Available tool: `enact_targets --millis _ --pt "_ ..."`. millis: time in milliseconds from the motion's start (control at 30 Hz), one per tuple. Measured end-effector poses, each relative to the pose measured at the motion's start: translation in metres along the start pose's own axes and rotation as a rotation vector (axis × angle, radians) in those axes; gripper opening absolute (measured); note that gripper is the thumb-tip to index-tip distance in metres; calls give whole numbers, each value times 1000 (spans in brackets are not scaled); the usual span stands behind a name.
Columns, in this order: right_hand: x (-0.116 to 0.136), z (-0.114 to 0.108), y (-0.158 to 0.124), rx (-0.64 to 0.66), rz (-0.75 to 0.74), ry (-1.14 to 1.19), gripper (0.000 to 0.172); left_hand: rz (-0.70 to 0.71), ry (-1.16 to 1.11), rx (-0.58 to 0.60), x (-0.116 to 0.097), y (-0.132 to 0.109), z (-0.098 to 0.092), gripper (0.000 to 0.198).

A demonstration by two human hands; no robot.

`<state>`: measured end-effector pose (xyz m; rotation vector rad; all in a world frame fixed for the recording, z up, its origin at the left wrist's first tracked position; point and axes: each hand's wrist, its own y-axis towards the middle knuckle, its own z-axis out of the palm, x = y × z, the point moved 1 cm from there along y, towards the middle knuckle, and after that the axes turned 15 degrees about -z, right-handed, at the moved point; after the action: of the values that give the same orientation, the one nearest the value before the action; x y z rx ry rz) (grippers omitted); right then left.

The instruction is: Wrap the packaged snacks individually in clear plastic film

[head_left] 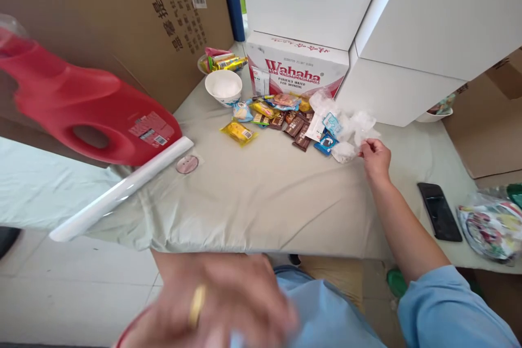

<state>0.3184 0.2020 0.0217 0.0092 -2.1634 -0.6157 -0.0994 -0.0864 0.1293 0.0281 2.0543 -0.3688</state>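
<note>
My right hand (375,160) reaches across the cloth-covered table (265,201) and pinches the edge of a crumpled clear plastic bag (346,128). The bag lies at the right end of a heap of small wrapped snacks (281,117): chocolate bars, yellow packets and blue sachets. My left hand (220,304) is close to the camera at the bottom, below the table's front edge. It is smeared by motion and wears a gold ring; its fingers and anything under them cannot be made out.
A red detergent jug (81,109) lies on its side at the left beside a white roll (122,190) and a small round lid (187,163). Behind the snacks stand a white bowl (223,87) and a Wahaha box (293,68). A black phone (439,211) and a printed bag (489,228) lie at the right.
</note>
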Motion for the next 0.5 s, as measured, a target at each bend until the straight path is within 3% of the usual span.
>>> enact_targets --millis 33,100,200,300,333,400,500 --pt "0 -2 3 23 -39 -86 27 -54 -57 -86 -6 27 -12 46" --pt "2 -8 5 90 -136 -259 31 -160 -80 -368 -10 91 -37 37" --pt "11 -20 -2 67 -290 -385 47 -250 67 -616 5 188 -77 25" --pt "22 -29 -22 -25 -341 -368 44 -216 386 -675 25 266 -119 41" --pt "24 -32 -30 -39 -330 -347 40 -154 484 -627 28 286 -131 52" --pt "28 -36 -45 -49 -296 -305 32 -145 525 -642 31 320 -150 64" --pt "28 -44 -60 -55 -244 -259 26 -162 554 -630 32 351 -168 47"
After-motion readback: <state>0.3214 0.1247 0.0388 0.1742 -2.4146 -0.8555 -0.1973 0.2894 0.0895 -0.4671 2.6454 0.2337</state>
